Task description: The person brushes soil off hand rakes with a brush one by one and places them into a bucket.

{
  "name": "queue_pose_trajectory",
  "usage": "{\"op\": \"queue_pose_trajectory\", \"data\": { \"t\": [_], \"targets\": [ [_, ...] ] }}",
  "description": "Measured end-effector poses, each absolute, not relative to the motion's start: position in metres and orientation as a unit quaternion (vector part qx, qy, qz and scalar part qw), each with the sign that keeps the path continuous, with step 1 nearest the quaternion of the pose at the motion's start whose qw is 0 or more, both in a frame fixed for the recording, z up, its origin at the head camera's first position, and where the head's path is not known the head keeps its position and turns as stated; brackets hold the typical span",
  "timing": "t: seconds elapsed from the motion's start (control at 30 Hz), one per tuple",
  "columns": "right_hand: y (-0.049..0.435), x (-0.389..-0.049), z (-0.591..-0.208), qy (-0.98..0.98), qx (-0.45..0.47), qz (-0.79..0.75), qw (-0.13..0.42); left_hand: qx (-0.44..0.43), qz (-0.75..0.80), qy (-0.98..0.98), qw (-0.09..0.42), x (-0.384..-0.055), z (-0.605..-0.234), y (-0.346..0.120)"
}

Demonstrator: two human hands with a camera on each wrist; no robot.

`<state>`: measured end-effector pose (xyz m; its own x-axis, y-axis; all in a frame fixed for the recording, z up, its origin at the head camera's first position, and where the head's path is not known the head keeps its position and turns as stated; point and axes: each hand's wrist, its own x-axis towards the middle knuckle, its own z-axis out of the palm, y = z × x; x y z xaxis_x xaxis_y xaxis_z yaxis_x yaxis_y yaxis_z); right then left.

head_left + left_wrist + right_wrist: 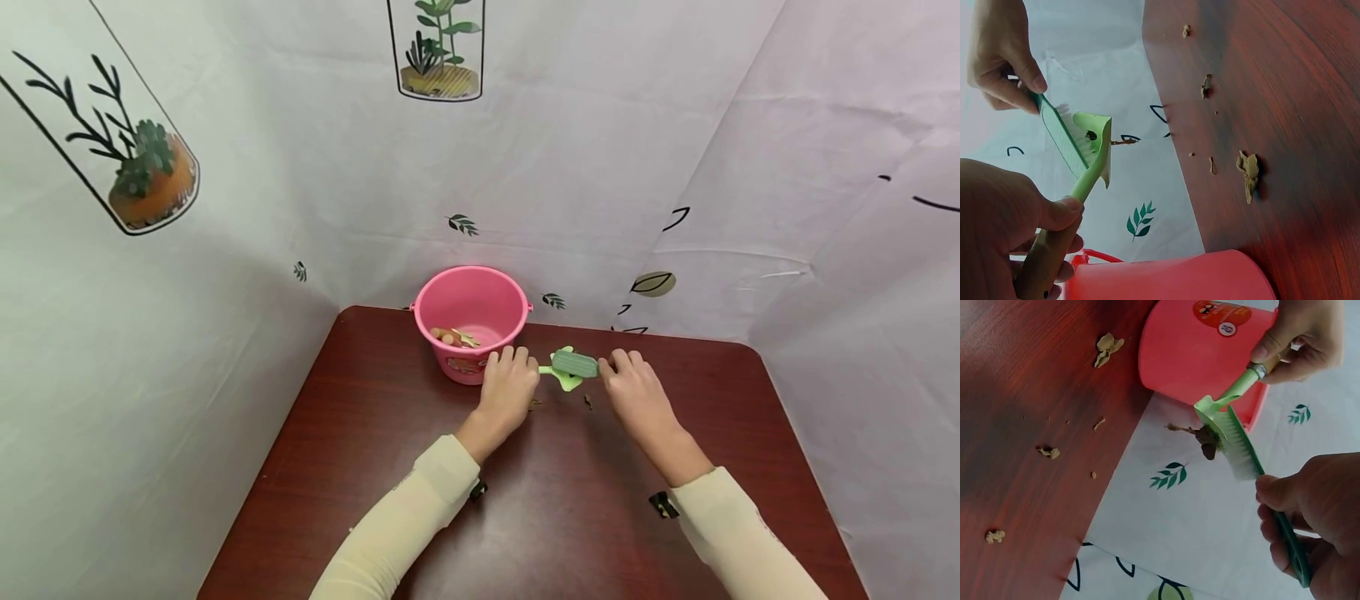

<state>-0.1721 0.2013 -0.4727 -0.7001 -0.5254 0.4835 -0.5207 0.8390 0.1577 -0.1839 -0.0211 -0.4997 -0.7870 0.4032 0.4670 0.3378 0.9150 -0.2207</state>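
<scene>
My left hand grips the wooden handle of a small light-green garden shovel, held up over the table beside the pink bucket. In my right hand is a green brush. Its white bristles meet the shovel's blade. Brown dry leaf scraps sit on the blade, and a thin stem pokes out past its edge. Below the two tools, more crumpled dry leaf bits lie scattered on the tabletop.
The bucket stands at the table's back edge, with wooden-handled tools inside. A dark red wooden table spreads out under both arms. White patterned cloth hangs behind the table and along its sides.
</scene>
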Motion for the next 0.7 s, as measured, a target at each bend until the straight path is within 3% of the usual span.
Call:
{"op": "queue_pose_trajectory", "data": {
  "t": [0.27,0.7],
  "targets": [
    [0.203,-0.169,-0.467,-0.937,0.264,-0.024,0.229,-0.194,0.059,-0.946,0.254,-0.185,-0.500,-0.023],
    [0.212,-0.170,-0.468,-0.931,0.273,0.001,0.241,-0.183,0.068,-0.956,0.218,-0.186,-0.499,-0.026]
  ]
}}
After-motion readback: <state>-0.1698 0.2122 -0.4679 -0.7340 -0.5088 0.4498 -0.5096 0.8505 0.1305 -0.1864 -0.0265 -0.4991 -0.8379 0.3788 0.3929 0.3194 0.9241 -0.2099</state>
